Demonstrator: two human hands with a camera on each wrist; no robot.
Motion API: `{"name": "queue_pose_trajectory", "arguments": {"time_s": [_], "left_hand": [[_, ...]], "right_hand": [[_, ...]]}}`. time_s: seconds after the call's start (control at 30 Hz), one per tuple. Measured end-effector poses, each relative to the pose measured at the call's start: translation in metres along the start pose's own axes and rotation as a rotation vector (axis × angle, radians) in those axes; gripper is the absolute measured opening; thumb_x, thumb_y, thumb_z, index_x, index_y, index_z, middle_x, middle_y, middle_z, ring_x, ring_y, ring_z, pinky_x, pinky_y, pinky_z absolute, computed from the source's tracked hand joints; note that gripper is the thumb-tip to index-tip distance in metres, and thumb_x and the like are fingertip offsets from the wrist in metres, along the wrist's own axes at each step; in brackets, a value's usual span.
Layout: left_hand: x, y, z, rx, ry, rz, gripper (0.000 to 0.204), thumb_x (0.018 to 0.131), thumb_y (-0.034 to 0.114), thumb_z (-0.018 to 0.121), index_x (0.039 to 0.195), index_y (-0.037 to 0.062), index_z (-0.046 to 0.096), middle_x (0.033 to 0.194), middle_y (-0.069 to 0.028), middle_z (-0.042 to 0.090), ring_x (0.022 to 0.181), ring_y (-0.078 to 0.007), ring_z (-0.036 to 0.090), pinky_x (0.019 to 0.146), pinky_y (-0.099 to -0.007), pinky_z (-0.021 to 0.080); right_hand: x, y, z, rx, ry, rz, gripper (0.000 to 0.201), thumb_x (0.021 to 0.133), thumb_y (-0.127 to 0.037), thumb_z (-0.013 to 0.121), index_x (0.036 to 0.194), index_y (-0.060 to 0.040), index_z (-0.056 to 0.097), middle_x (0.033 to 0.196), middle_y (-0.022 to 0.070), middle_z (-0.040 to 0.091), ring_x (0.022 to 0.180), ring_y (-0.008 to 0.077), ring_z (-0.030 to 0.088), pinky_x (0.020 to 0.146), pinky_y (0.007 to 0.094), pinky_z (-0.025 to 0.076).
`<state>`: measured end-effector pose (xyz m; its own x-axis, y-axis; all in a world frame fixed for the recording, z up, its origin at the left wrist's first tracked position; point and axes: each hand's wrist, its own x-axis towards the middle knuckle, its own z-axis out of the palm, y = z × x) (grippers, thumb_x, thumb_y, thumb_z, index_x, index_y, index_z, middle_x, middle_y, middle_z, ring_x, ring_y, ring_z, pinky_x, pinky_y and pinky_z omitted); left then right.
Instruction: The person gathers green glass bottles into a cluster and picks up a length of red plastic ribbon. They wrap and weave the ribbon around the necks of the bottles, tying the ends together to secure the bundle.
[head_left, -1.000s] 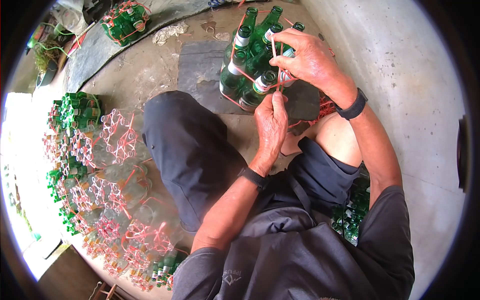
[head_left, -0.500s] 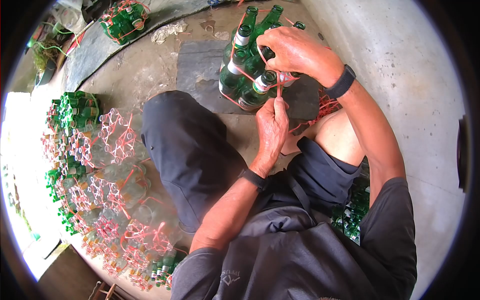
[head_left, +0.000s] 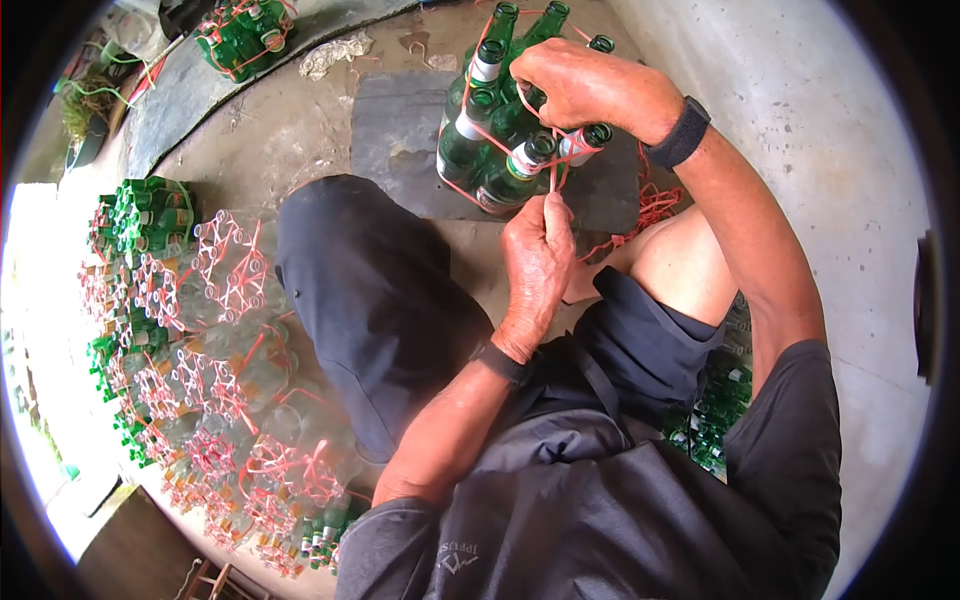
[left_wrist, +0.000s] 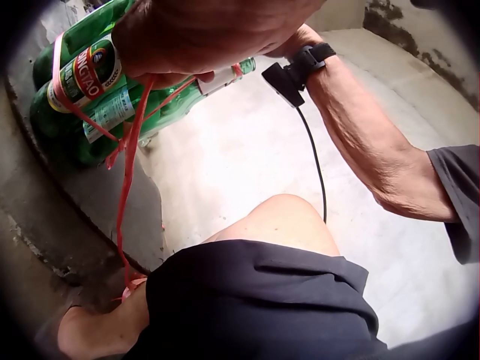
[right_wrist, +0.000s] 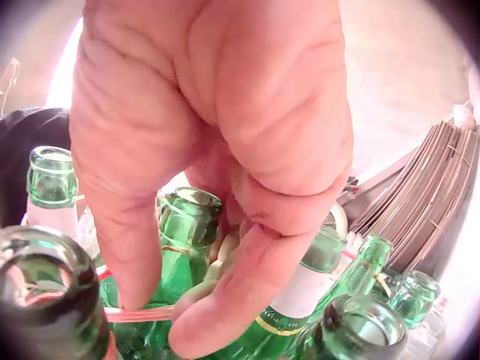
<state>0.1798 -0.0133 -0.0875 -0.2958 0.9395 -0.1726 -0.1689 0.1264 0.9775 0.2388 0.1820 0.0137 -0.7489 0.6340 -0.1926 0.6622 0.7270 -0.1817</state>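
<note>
A cluster of green glass bottles (head_left: 466, 152) stands upright, bound with pink-red plastic twine (left_wrist: 129, 176) around bodies and necks. Over the bottle tops, my right hand (head_left: 605, 92) bends down, fingers among the necks. The right wrist view shows its thumb and a finger pinching a flat pink strand (right_wrist: 139, 314) between the bottles. On the near side, my left hand (head_left: 540, 250) pinches the twine between thumb and fingers just below a bottle neck, with the strand running taut up to the necks. A labelled bottle (left_wrist: 84, 75) shows beyond the left hand in the left wrist view.
The bottles stand on a dark slab (head_left: 385, 190). A tangle of red twine (head_left: 657, 203) lies by the bare leg at right. Tied clear bottles (head_left: 235, 265) crowd the left floor, and another green bundle (head_left: 243, 45) sits farther back. A pale wall (head_left: 800, 170) rises at right.
My right hand has moved left and turned downward among the necks, drawing the strand it held up in a loop across them. My left hand stays nearly in place, still pinching the twine.
</note>
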Motion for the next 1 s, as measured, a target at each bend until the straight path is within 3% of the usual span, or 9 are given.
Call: {"name": "queue_pose_trajectory", "arguments": {"time_s": [0.33, 0.4, 0.47, 0.7, 0.8, 0.87, 1.0], "left_hand": [[-0.001, 0.000, 0.000, 0.009, -0.009, 0.042, 0.038, 0.107, 0.023, 0.052, 0.079, -0.0014, 0.060, 0.062, -0.0060, 0.050, 0.059, -0.0118, 0.045, 0.056, -0.0345, 0.042], [-0.003, 0.002, -0.001, 0.018, -0.016, 0.060, 0.038, 0.107, 0.023, 0.052, 0.079, -0.0016, 0.060, 0.062, -0.0063, 0.050, 0.059, -0.0119, 0.045, 0.056, -0.0345, 0.042], [-0.003, 0.006, -0.003, 0.008, -0.039, -0.003, 0.038, 0.107, 0.023, 0.052, 0.079, -0.0018, 0.060, 0.062, -0.0067, 0.050, 0.059, -0.0125, 0.045, 0.056, -0.0348, 0.042], [-0.003, 0.005, -0.007, 0.024, -0.030, 0.032, 0.038, 0.107, 0.022, 0.052, 0.079, -0.0022, 0.059, 0.062, -0.0070, 0.049, 0.059, -0.0129, 0.045, 0.056, -0.0353, 0.042], [-0.003, 0.007, -0.008, 0.018, -0.032, 0.031, 0.036, 0.105, 0.023, 0.054, 0.082, -0.0026, 0.064, 0.062, -0.0001, 0.051, 0.059, -0.0073, 0.045, 0.054, -0.0290, 0.038], [-0.004, 0.009, -0.009, 0.035, -0.042, 0.020, 0.037, 0.106, 0.022, 0.053, 0.079, -0.0025, 0.059, 0.062, -0.0069, 0.049, 0.059, -0.0129, 0.044, 0.056, -0.0349, 0.042], [-0.004, 0.012, -0.009, 0.026, -0.044, 0.027, 0.037, 0.106, 0.022, 0.053, 0.079, -0.0024, 0.059, 0.062, -0.0065, 0.049, 0.059, -0.0122, 0.045, 0.056, -0.0346, 0.042]], "right_hand": [[-0.009, 0.005, 0.006, 0.014, 0.141, -0.049, 0.026, 0.068, -0.003, 0.074, 0.092, 0.0060, 0.067, 0.086, 0.0239, 0.069, 0.093, 0.0417, 0.066, 0.080, 0.0478, 0.052], [-0.008, 0.012, 0.007, 0.131, 0.123, -0.058, 0.027, 0.067, -0.005, 0.076, 0.091, 0.0046, 0.068, 0.086, 0.0233, 0.068, 0.092, 0.0416, 0.066, 0.080, 0.0483, 0.052], [-0.008, 0.012, 0.007, 0.122, 0.117, -0.041, 0.027, 0.067, -0.006, 0.076, 0.091, 0.0041, 0.068, 0.085, 0.0232, 0.068, 0.092, 0.0417, 0.066, 0.081, 0.0481, 0.052], [-0.005, 0.004, -0.001, 0.038, 0.059, -0.006, 0.027, 0.068, -0.006, 0.076, 0.092, 0.0034, 0.069, 0.087, 0.0233, 0.068, 0.096, 0.0422, 0.065, 0.087, 0.0480, 0.051], [-0.005, 0.005, 0.001, 0.038, 0.048, 0.045, 0.025, 0.070, -0.006, 0.074, 0.092, 0.0036, 0.069, 0.089, 0.0239, 0.069, 0.099, 0.0421, 0.065, 0.087, 0.0483, 0.051], [-0.002, 0.008, 0.003, 0.038, 0.030, 0.057, 0.025, 0.071, -0.007, 0.073, 0.093, 0.0033, 0.070, 0.090, 0.0242, 0.069, 0.099, 0.0420, 0.065, 0.088, 0.0481, 0.051], [-0.001, 0.008, 0.001, 0.050, -0.001, 0.062, 0.026, 0.073, -0.009, 0.071, 0.096, 0.0021, 0.072, 0.093, 0.0245, 0.070, 0.101, 0.0416, 0.065, 0.091, 0.0480, 0.051]]}}
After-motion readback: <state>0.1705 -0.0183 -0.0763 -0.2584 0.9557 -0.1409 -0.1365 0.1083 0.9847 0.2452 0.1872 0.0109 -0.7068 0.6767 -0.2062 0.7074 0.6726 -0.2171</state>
